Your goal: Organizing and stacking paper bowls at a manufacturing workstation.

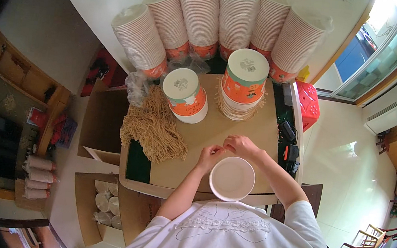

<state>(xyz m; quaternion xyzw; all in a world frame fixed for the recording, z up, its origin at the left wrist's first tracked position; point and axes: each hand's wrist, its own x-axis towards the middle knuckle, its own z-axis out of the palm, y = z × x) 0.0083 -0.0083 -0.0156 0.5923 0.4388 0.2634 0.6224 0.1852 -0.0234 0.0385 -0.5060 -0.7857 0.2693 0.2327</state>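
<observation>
Left hand and right hand curl inward mid-frame; finger closure and hold unclear. Upper-centre inverted stacks seem done; lower-centre bowl remains.

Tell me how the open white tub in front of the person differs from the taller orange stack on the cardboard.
The white tub has its open mouth facing up, showing a plain inside; the orange stack is upside down, with a closed base on top. Only one rim shows on the tub, while the stack has several nested layers. Tan cords ring the stack's lower part; none show on the tub. Both are round and partly white.
</observation>
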